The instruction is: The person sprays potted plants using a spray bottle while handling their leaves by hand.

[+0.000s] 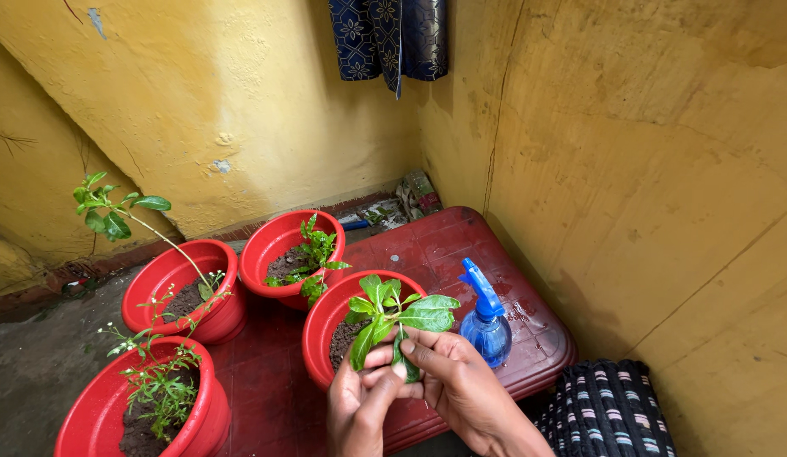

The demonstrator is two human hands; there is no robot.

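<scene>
Head view, both hands [410, 385] pinching leaf [404, 354], blue spray bottle [485, 317]

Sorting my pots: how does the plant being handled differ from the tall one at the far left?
The handled plant is short with broad leaves; the tall plant leans on a long thin stem with small leaves. Both hands, left and right, touch the first; nothing touches the other. Both grow in red pots.

— What carries the pots?
— A low, wet, dark red plastic desk [427, 245] in the yellow corner.
— What stands on it?
— 4 red pots [321, 334] of soil and plants, and a blue spray bottle [487, 326] near the right edge.
</scene>
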